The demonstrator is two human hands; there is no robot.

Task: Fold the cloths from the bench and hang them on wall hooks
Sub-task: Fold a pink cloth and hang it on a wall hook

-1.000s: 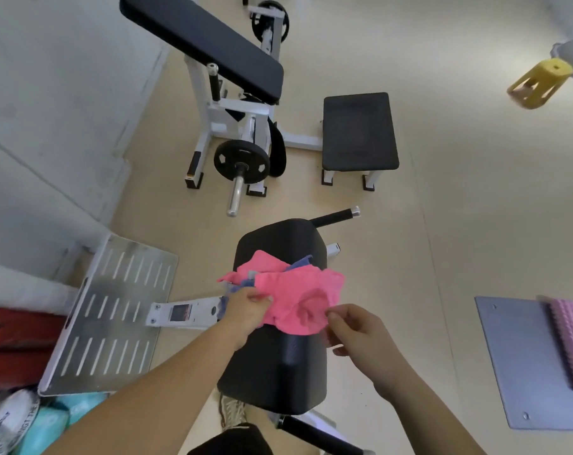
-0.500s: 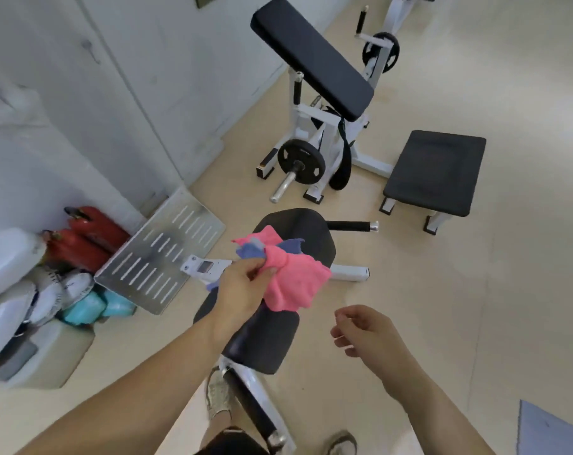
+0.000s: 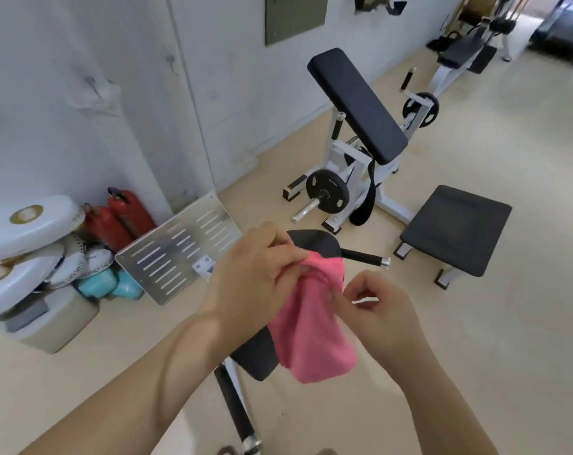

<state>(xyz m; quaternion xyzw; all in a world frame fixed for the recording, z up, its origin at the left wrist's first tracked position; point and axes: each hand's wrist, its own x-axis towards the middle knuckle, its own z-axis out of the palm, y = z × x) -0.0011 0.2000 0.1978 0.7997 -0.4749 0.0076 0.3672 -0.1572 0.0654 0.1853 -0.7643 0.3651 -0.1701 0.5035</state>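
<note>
**Two hands, one cloth (image 3: 311, 339)**

Up close, the left hand (image 3: 255, 284) grips the pink cloth's bunched top, and the right hand (image 3: 377, 310) pinches its edge just beside. The cloth hangs from them in front of the black bench pad (image 3: 262, 359). Past the pad, a slotted metal plate (image 3: 176, 254) and two red extinguishers (image 3: 121, 218) sit by the wall. Farther off stand a stool (image 3: 455, 228) and a curl bench (image 3: 357, 103).

I stand in a gym: padded curl bench (image 3: 357, 103) and weight plate (image 3: 327, 191) at the far right wall.
</note>
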